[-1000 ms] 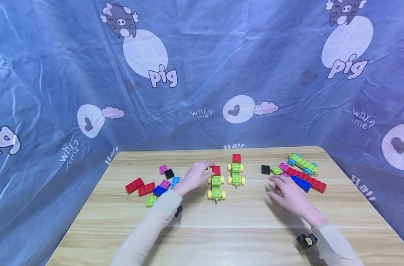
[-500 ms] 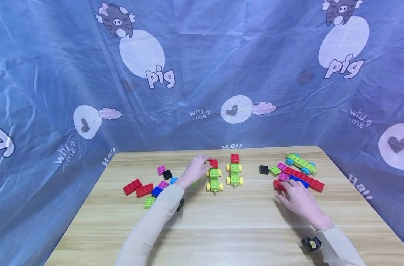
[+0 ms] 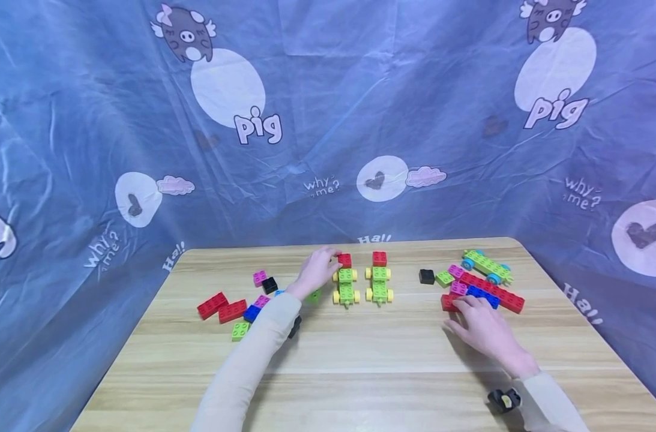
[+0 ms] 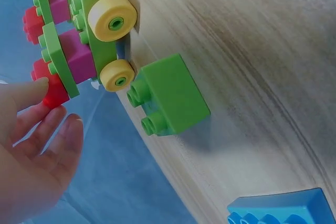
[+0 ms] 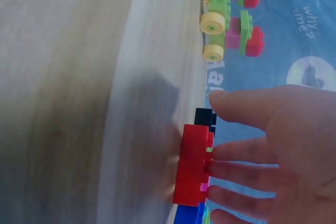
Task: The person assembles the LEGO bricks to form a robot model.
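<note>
My left hand (image 3: pixel 315 271) pinches the red brick (image 4: pixel 52 85) at the top of one toy car (image 3: pixel 346 287), between thumb and fingers. That car has a green wheeled base with yellow wheels, then a magenta brick (image 4: pixel 77 56) and a green plate under the red brick. A matching car (image 3: pixel 379 285) stands beside it on the right. My right hand (image 3: pixel 486 329) has loosely spread fingers over a long red brick (image 5: pixel 191 165) at the right pile; the fingertips lie at its studs, and I cannot tell whether they touch.
Near the left forearm lie red bricks (image 3: pixel 233 311), a green brick (image 4: pixel 176 95) and a blue brick (image 4: pixel 283 208). At the right are a black brick (image 3: pixel 427 276), a dark blue brick (image 3: pixel 483 296) and a green base with blue wheels (image 3: pixel 487 266). A blue curtain (image 3: pixel 328 120) hangs behind the table.
The left car has moved away from me, gripped by the left hand, until level with the other car. My right hand has shifted slightly right and now lies lower over the red brick.
</note>
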The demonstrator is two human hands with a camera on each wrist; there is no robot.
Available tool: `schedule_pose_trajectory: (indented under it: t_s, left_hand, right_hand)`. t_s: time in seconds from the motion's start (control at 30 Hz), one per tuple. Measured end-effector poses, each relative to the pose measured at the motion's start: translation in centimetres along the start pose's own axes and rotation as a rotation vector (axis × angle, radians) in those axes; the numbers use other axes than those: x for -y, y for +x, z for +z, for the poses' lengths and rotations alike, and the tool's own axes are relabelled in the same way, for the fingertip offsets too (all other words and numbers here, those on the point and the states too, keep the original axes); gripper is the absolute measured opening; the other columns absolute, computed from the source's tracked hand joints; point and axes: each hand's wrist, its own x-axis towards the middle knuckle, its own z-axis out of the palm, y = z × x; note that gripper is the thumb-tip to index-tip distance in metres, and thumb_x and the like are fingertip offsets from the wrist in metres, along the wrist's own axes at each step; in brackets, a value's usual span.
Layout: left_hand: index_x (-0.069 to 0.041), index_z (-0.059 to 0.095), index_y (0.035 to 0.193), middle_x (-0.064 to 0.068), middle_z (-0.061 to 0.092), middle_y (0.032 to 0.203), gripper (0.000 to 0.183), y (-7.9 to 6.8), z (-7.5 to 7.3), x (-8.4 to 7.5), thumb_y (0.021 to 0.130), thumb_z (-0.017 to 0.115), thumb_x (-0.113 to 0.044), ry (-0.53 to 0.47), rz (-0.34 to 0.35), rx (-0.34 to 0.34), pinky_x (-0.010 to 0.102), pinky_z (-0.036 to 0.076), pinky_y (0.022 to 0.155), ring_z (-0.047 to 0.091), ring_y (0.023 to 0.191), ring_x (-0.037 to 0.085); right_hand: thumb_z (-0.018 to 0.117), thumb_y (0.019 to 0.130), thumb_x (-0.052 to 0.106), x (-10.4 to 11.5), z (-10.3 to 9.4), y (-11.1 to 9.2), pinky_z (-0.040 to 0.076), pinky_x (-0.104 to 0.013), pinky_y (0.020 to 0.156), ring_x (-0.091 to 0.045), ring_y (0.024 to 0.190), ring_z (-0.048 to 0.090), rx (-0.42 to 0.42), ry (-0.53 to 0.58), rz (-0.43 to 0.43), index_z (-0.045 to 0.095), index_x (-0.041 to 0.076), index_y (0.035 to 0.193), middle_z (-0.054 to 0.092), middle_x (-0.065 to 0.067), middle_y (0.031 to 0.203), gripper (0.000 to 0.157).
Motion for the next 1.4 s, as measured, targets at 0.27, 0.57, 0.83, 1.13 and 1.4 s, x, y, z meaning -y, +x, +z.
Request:
schedule_pose_trajectory:
  t_s: [0.27, 0.57, 0.83, 1.13, 1.4]
  left_hand:
    - [-0.006, 0.058, 0.125, 0.011, 0.061, 0.122, 0.039, 0.4, 0.1, 0.1, 0.09, 0.062, -0.022, -0.025, -0.015, 0.006, 0.035, 0.055, 0.083, 0.063, 0.101, 0.023]
    - [-0.007, 0.056, 0.126, 0.012, 0.06, 0.123, 0.04, -0.1, -0.3, 0.5, 0.091, 0.061, -0.024, -0.033, -0.009, 0.005, 0.036, 0.053, 0.09, 0.061, 0.106, 0.024]
    - [-0.005, 0.059, 0.123, 0.012, 0.061, 0.125, 0.039, -1.4, -1.4, 1.1, 0.089, 0.063, -0.025, -0.049, 0.013, -0.008, 0.039, 0.049, 0.099, 0.059, 0.115, 0.027]
    - [-0.005, 0.062, 0.117, 0.012, 0.064, 0.118, 0.034, -4.3, -3.0, 1.3, 0.088, 0.064, -0.022, 0.004, 0.064, -0.011, 0.038, 0.054, 0.087, 0.063, 0.103, 0.025]
    - [-0.007, 0.063, 0.118, 0.009, 0.064, 0.118, 0.035, -7.2, -4.0, 1.7, 0.089, 0.063, -0.025, 0.021, 0.057, 0.014, 0.036, 0.054, 0.086, 0.063, 0.102, 0.023]
  right_hand:
    - [0.075, 0.076, 0.032, 0.6, -0.2, -0.4, 0.05, -0.057, 0.081, -0.039, 0.096, 0.057, -0.008, 0.0, -0.017, 0.066, 0.0, 0.104, 0.065, -0.021, 0.104, 0.044]
    - [0.076, 0.075, 0.031, 1.4, -0.1, -0.5, 0.052, -0.053, 0.082, -0.037, 0.096, 0.06, -0.036, 0.005, -0.069, 0.068, 0.002, 0.099, 0.066, -0.018, 0.106, 0.038]
    - [0.077, 0.074, 0.031, 2.0, -0.1, -0.6, 0.051, -0.053, 0.086, -0.037, 0.1, 0.061, -0.031, -0.004, -0.099, 0.069, 0.004, 0.098, 0.067, -0.018, 0.107, 0.037]
    - [0.077, 0.074, 0.029, 2.5, 0.1, -0.7, 0.051, -0.052, 0.086, -0.037, 0.1, 0.061, -0.057, 0.008, -0.133, 0.068, 0.002, 0.098, 0.067, -0.019, 0.105, 0.038]
    - [0.076, 0.074, 0.03, 3.4, 0.1, -0.6, 0.052, -0.054, 0.084, -0.036, 0.099, 0.06, -0.046, 0.022, -0.145, 0.067, 0.001, 0.102, 0.067, -0.018, 0.104, 0.04]
